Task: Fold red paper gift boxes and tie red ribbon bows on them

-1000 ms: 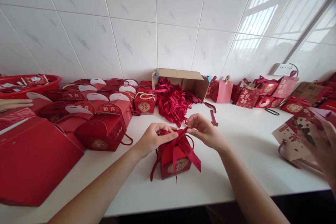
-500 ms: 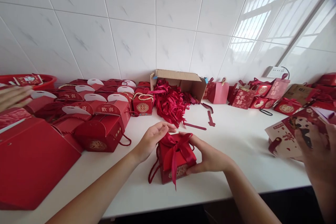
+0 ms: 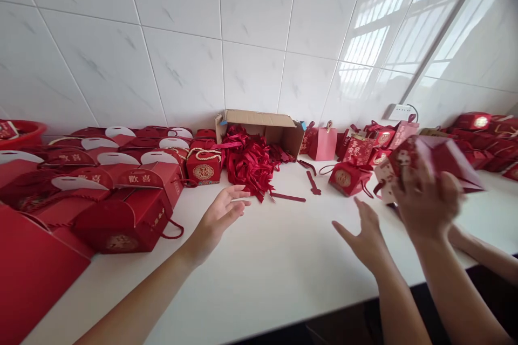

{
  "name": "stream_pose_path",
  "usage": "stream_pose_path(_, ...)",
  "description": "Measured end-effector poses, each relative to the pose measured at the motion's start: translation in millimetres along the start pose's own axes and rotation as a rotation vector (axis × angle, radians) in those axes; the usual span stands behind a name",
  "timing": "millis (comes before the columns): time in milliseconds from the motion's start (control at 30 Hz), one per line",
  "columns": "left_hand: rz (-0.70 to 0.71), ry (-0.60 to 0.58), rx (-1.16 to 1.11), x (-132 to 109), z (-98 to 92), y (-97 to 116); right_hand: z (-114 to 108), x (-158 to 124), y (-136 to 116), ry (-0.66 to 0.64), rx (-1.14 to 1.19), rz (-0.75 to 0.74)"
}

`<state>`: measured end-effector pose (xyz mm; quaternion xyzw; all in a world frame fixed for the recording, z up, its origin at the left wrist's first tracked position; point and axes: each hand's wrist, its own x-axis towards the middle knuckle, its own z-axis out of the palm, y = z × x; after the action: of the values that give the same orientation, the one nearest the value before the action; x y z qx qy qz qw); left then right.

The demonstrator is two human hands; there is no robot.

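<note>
My left hand (image 3: pixel 220 220) hovers over the white table (image 3: pixel 267 264), fingers spread and holding nothing. Nearest to it is a heap of red ribbons (image 3: pixel 253 164), spilling from a cardboard box (image 3: pixel 263 117). My right hand (image 3: pixel 364 234) is also open, thumb apart from the fingers. Just beyond its fingertips sits a small red gift box (image 3: pixel 348 179) with a gold emblem and cord handles; a gap shows between them. Dark red strips (image 3: pixel 288 197) lie on the table between my hands and the cardboard box.
At the right, another person's hand (image 3: pixel 429 199) holds a panda-printed paper box (image 3: pixel 445 159), close to my right forearm. Rows of red gift boxes (image 3: pixel 121 221) crowd the left, with a red basin (image 3: pixel 24 135) behind. A power strip (image 3: pixel 399 112) is by the tiled wall.
The ribbon-tied gift box has left my hands and now stands farther back to the right. My hands have moved apart and opened. The other person's panda box has been raised and moved leftward.
</note>
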<state>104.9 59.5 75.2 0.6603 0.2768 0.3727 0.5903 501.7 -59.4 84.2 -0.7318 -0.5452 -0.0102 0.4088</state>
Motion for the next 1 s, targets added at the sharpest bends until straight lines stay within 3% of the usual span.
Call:
stream_pose_path(167, -0.025, 0.010, 0.003, 0, 0.2, -1, 11, 4, -23, -0.270, -0.135, 0.018)
stream_pose_path(400, -0.017, 0.071, 0.027, 2, 2.7, 4, 87, -68, -60, -0.599, -0.215, 0.062)
stream_pose_path(567, -0.026, 0.089, 0.051, 0, 4.2, 3, 104, -79, -87, -0.818, -0.320, 0.027)
stream_pose_path(800, -0.040, 0.131, 0.120, 0, 5.0, 3, 117, -47, -108, -0.887, -0.130, -0.282)
stream_pose_path(1000, -0.053, 0.191, 0.296, 4, 2.1, -8, 160, 2, -114, -0.694, -0.077, -0.253)
